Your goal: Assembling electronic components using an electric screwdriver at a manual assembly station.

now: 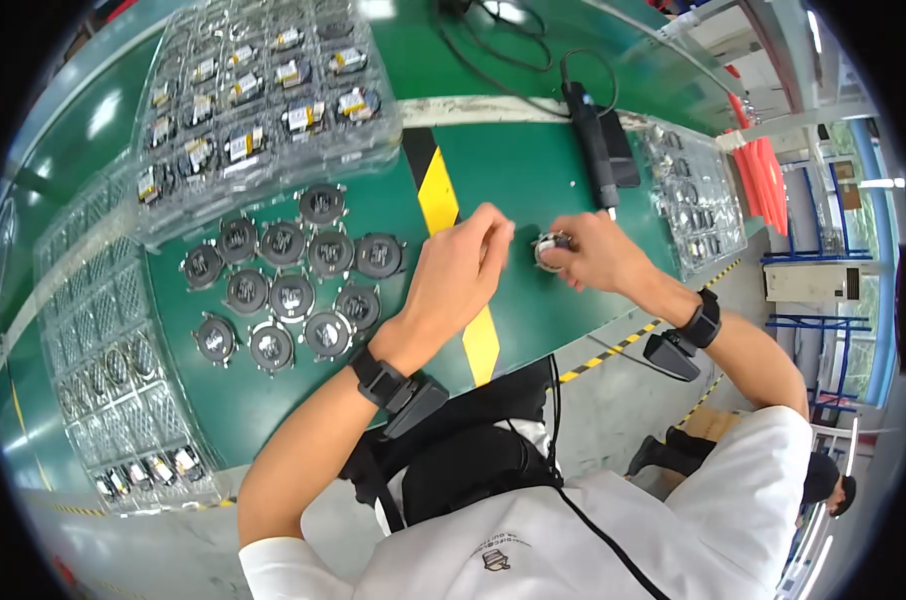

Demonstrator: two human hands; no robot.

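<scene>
My right hand (605, 254) pinches a small round watch case (547, 248) with a silvery rim, just above the green mat (533, 340). Its fingers hide part of the case. To the left, across a small gap, my left hand (458, 265) has thumb and fingertips pressed together; whatever they hold, if anything, is too small to make out. Left of that hand lie several round dark watch cases (293, 296) with lugs, grouped on the mat. The closest one (379, 256) sits near the left wrist.
Stacked clear trays (273, 180) of small electronic parts stand at the far left, with another clear tray (163, 400) nearer. A corded black electric screwdriver (591, 150) lies beyond my right hand, beside a black flat block (621, 150). Another parts tray (693, 200) is at right.
</scene>
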